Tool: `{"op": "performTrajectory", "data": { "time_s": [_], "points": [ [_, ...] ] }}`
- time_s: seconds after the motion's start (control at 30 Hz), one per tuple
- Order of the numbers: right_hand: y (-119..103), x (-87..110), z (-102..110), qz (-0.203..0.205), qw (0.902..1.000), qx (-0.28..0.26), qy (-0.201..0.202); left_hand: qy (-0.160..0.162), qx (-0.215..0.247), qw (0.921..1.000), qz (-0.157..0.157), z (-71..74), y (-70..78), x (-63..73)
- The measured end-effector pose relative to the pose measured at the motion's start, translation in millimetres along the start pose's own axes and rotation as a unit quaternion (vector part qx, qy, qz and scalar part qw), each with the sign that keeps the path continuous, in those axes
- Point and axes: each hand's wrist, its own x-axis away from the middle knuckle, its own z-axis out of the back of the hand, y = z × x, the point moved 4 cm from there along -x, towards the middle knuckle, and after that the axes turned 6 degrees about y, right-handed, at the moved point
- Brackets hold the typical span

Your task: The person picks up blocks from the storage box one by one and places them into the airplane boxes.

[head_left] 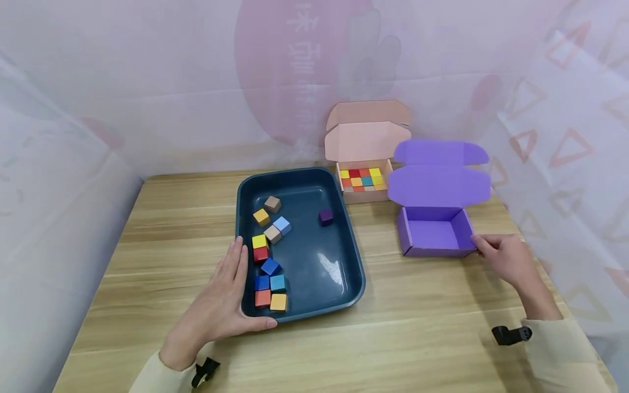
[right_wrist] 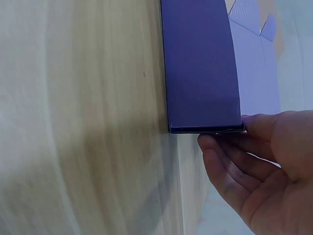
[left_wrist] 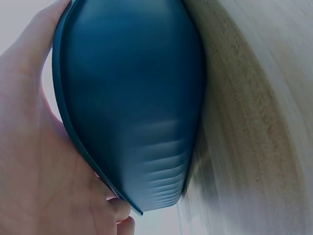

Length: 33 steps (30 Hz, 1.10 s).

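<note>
In the head view my left hand (head_left: 218, 297) lies against the near left corner of a dark blue tray (head_left: 314, 311), fingers straight along its left side and thumb along the front rim. The left wrist view shows the palm at the outside of the tray wall (left_wrist: 132, 98). Several coloured wooden cubes (head_left: 270, 266) sit along the tray's left side, and a dark purple cube (head_left: 325, 217) is apart at the right. My right hand (head_left: 508, 259) pinches the near right corner of an open purple box (head_left: 437, 252), thumb and fingers at its wall (right_wrist: 205, 73).
Behind the purple box, right of the tray, stands an open pink box (head_left: 368, 197) holding several coloured cubes in rows. Everything rests on a wood-grain table (head_left: 162, 245). Printed cloth walls (head_left: 196, 109) rise at the back and both sides.
</note>
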Motion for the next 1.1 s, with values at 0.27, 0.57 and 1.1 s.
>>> {"op": "performTrajectory", "data": {
  "time_s": [0.27, 0.57, 1.1],
  "points": [
    [-34, 7.0, -17, 0.027, 0.9995, 0.017, 0.002, -0.005, 0.004, 1.0000, 0.005, -1.1, -1.6, -0.1],
    [-71, -2.9, -37, 0.054, 0.9983, -0.017, -0.008, 0.005, -0.002, 1.0000, 0.000, -1.1, -1.5, -1.0],
    [-93, -11.6, -48, 0.072, 0.9967, -0.024, -0.030, 0.006, 0.004, 1.0000, -0.005, 0.5, -1.2, -0.2]
  ]
}}
